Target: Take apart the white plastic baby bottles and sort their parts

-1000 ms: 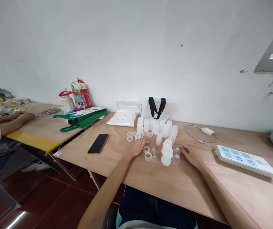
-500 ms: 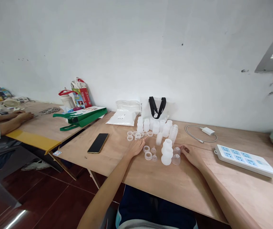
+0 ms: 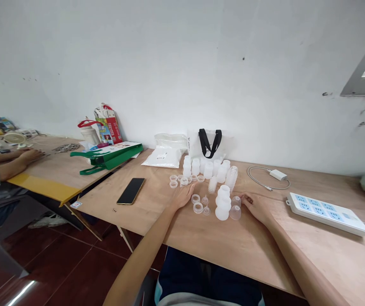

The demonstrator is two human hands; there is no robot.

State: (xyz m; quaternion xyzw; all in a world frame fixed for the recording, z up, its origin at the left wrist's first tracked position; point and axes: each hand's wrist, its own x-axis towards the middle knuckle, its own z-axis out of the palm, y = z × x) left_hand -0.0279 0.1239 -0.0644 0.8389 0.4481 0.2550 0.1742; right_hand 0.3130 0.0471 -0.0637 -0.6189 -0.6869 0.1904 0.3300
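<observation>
Translucent plastic moulded parts (image 3: 223, 203) lie in two lots on the plywood bench (image 3: 233, 250), head view: bottle-shaped pieces (image 3: 195, 167) massed in rough rows toward the wall, and a looser group of collars (image 3: 197, 208), small teats (image 3: 206, 211) and clear cups (image 3: 235, 213) nearer the front. Nothing held. Left hand (image 3: 182, 197) open, palm down, fingertips near a collar; right hand (image 3: 257, 208) open, palm down, fingers (image 3: 244, 198) at a clear cup, contact uncertain. Smartphone (image 3: 131, 191) lies left, power strip (image 3: 327, 213) right.
</observation>
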